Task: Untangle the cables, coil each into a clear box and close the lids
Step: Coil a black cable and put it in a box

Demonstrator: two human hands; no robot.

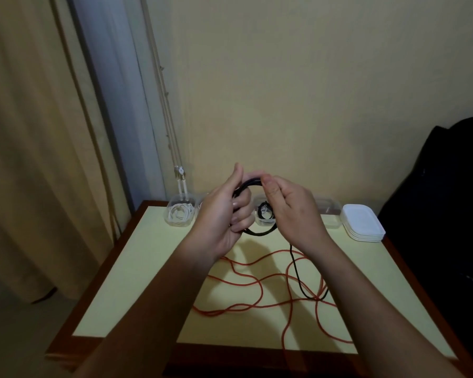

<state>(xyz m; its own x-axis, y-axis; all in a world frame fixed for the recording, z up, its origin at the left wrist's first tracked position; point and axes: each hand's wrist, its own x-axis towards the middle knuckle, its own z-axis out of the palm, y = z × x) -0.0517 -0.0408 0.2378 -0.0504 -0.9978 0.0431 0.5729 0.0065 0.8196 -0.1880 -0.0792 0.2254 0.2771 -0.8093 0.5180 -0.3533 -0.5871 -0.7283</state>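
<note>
A black cable is partly wound into a coil held above the table. My left hand grips the coil with curled fingers. My right hand pinches the top of the loop, and the cable's loose end hangs down from it onto the table. A long red cable lies in loose tangled loops across the table's middle. At the back stand clear boxes: one holds a white cable, another holds a black coil, and a third is partly hidden behind my right hand.
A stack of white lids sits at the table's back right corner. The pale yellow table has a brown wooden rim. A dark bag stands at the right, a curtain hangs at the left, and the wall is close behind.
</note>
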